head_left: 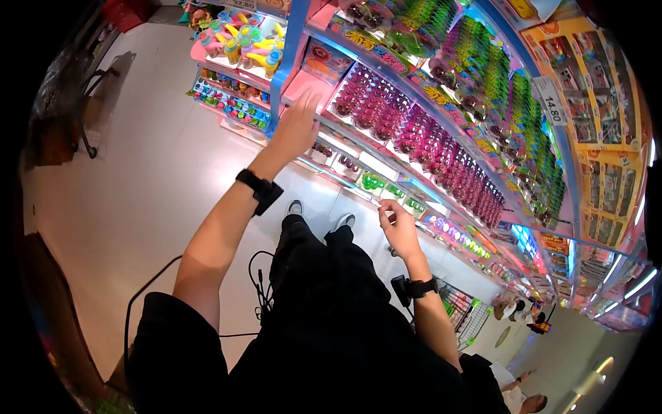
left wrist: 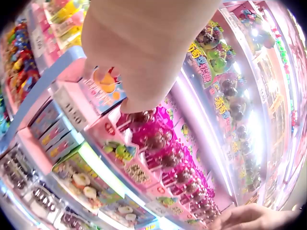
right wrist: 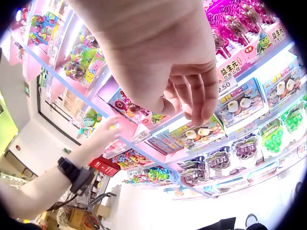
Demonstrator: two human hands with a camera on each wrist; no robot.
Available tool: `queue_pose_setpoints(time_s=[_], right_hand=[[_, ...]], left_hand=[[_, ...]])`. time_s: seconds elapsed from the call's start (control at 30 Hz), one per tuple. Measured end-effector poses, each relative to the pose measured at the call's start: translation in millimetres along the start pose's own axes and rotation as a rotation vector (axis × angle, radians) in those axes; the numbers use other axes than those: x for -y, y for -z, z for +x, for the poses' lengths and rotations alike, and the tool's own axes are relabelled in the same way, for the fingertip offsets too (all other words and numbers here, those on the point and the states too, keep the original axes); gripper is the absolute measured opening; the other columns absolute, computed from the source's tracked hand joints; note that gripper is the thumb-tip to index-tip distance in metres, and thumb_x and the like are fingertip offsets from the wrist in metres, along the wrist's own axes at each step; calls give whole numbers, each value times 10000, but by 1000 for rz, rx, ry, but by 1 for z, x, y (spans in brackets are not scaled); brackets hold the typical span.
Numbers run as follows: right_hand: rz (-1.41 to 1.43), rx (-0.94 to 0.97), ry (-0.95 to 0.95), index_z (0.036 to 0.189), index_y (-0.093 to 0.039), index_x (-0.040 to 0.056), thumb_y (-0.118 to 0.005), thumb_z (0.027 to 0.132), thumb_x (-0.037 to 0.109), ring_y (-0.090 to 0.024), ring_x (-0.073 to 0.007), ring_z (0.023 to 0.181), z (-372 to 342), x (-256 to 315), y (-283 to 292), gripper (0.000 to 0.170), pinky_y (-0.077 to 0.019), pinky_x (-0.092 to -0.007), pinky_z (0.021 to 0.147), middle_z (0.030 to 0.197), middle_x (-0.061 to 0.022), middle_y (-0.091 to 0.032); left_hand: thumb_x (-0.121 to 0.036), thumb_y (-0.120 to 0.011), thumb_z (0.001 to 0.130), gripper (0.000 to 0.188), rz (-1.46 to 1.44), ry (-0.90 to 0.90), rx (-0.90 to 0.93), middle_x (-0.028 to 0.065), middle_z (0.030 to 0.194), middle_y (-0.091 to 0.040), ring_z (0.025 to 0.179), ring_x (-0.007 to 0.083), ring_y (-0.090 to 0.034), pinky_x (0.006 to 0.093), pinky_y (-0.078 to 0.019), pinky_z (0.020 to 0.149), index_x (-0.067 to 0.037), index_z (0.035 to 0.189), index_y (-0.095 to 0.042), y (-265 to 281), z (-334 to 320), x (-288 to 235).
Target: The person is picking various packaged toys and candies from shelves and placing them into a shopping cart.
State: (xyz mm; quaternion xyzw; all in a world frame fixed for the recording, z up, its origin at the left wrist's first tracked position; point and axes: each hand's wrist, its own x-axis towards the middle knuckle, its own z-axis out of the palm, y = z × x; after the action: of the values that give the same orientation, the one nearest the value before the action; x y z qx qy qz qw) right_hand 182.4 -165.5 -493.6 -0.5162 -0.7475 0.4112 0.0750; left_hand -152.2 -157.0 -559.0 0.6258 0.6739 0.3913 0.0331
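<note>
In the head view my left hand [head_left: 298, 124] reaches to the shelf end by the blue upright, its fingers straight over a pink shelf section [head_left: 307, 81]. The back of that hand fills the top of the left wrist view, hiding its fingertips. Beside it are rows of glossy pink-purple lollipops [head_left: 372, 103] in printed trays, and a picture box [head_left: 324, 61] stands behind. My right hand [head_left: 400, 228] hangs before the lower shelves with loosely curled fingers and nothing visible in them. The right wrist view shows those fingers [right wrist: 194, 96] overlapping boxed sweets [right wrist: 199, 134].
Green packs [head_left: 476, 62] line the shelf above, and green grape-shaped packs [head_left: 372, 181] sit lower. A blue upright [head_left: 286, 62] divides off a stand of colourful bottles [head_left: 248, 48]. Cables [head_left: 262, 286] hang by my legs. A shopping cart [head_left: 465, 314] and a person [head_left: 517, 397] are at the lower right.
</note>
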Motion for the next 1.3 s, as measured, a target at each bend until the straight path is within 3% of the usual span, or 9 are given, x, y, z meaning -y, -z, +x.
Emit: queue_pose_setpoints(time_s=[0.07, 0.27, 0.67, 0.8, 0.93, 1.1, 1.17, 1.23, 1.3], right_hand=[[-44, -6, 6, 1080, -632, 10, -629, 880, 47, -594, -193, 614, 4, 7, 5, 204, -514, -310, 616, 907, -95, -663], [-71, 19, 28, 1096, -617, 2, -615, 883, 35, -591, -161, 618, 3, 28, 18, 215, -515, -293, 599, 933, -94, -668], [-107, 93, 33, 1076, -620, 2, -614, 890, 34, -588, -143, 607, 9, 23, 21, 188, -508, -286, 581, 936, -103, -675], [-177, 133, 139, 1088, -602, -1, -590, 933, 47, -602, -103, 641, 19, 34, 20, 163, -517, -267, 553, 922, -65, -654], [-184, 130, 92, 1060, -621, -9, -618, 876, 15, -601, -161, 604, 37, 43, 24, 185, -503, -296, 569, 950, -120, -677], [-369, -46, 386, 1167, -601, -18, -596, 879, 23, -658, -254, 833, 104, 95, 33, 290, -531, -341, 688, 1111, -193, -640], [-442, -69, 496, 1243, -554, -31, -588, 863, 12, -621, -337, 1007, 133, 129, 27, 383, -504, -404, 876, 1186, -220, -607], [-539, -123, 812, 1342, -469, -41, -592, 838, 9, -503, -408, 1197, 164, 144, 8, 520, -387, -469, 1049, 1337, -256, -509], [-587, -89, 845, 1404, -399, -32, -595, 826, 18, -390, -450, 1295, 181, 155, -15, 613, -312, -491, 1108, 1458, -273, -377]], left_hand=[[-31, -597, 809, 518, 80, -129, -188, 215, 1339, -497, 1262, 379, -465, 469, -382, 1063, 20, 1309, -473, 12, 50, -6], [-83, -606, 842, 553, 520, -169, 67, 167, 1427, -450, 1368, 321, -372, 458, -262, 1154, -18, 1369, -453, 11, 106, 6], [-59, -575, 841, 637, 482, -121, -19, 177, 1543, -299, 1466, 302, -233, 479, -198, 1185, -17, 1443, -372, 10, 41, 9], [-88, -597, 834, 666, 536, -109, 24, 155, 1537, -323, 1467, 289, -243, 490, -185, 1190, -29, 1456, -368, 14, 43, 4], [-130, -629, 829, 663, 568, -133, -105, 124, 1504, -375, 1435, 262, -302, 502, -234, 1164, -57, 1445, -396, 0, 65, 12], [-107, -636, 827, 660, 406, -87, -81, 111, 1523, -355, 1447, 255, -282, 496, -244, 1163, -75, 1443, -400, -3, 64, 19], [-109, -653, 825, 688, 373, -59, -68, 101, 1536, -338, 1462, 251, -257, 493, -225, 1176, -74, 1456, -384, 0, 51, 13], [-84, -647, 814, 691, 314, -42, -57, 95, 1547, -330, 1469, 246, -250, 496, -221, 1181, -74, 1455, -390, 4, 43, 9], [-75, -648, 801, 694, 268, -18, -82, 88, 1554, -328, 1469, 241, -252, 497, -226, 1181, -75, 1449, -400, 3, 34, 7]])
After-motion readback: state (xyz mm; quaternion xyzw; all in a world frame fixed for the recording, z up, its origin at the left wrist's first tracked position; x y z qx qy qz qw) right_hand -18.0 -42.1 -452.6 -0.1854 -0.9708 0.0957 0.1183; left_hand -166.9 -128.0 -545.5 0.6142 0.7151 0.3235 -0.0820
